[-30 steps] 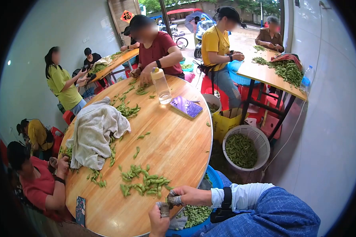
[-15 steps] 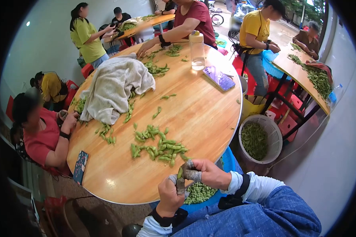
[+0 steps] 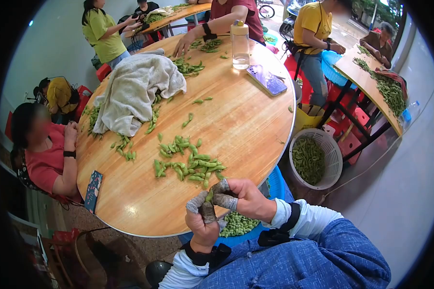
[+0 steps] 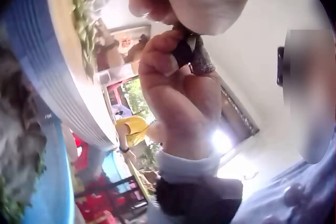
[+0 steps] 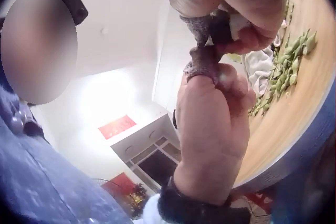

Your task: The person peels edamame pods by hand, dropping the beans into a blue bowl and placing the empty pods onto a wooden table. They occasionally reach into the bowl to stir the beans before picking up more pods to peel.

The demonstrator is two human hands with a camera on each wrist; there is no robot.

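My left hand point(image 3: 203, 229) and right hand point(image 3: 250, 198) meet at the table's near edge, with grey wrappings on thumbs and fingers. Between their fingertips is a green soybean pod point(image 3: 209, 195), pinched from both sides. In both wrist views the fingers mostly hide the pod. The left wrist view shows the right hand point(image 4: 181, 95) with bent fingers; the right wrist view shows the left hand point(image 5: 212, 124). Beneath the hands, shelled green beans point(image 3: 238, 224) lie in a blue basin point(image 3: 277, 185). A loose pile of pods point(image 3: 197, 167) is just beyond the fingers.
On the round wooden table point(image 3: 246, 125) are a grey towel point(image 3: 135, 91) over more pods, a water bottle point(image 3: 240, 45), a purple phone point(image 3: 267, 80) and a dark patterned phone point(image 3: 93, 191). A white basket point(image 3: 332, 161) of pods stands right. Several people sit or stand around.
The head view has swung, bringing both hands and sleeves fully into view. Both hands keep together on the pod, its angle shifting slightly. The person at left has drawn their hands back from the towel.
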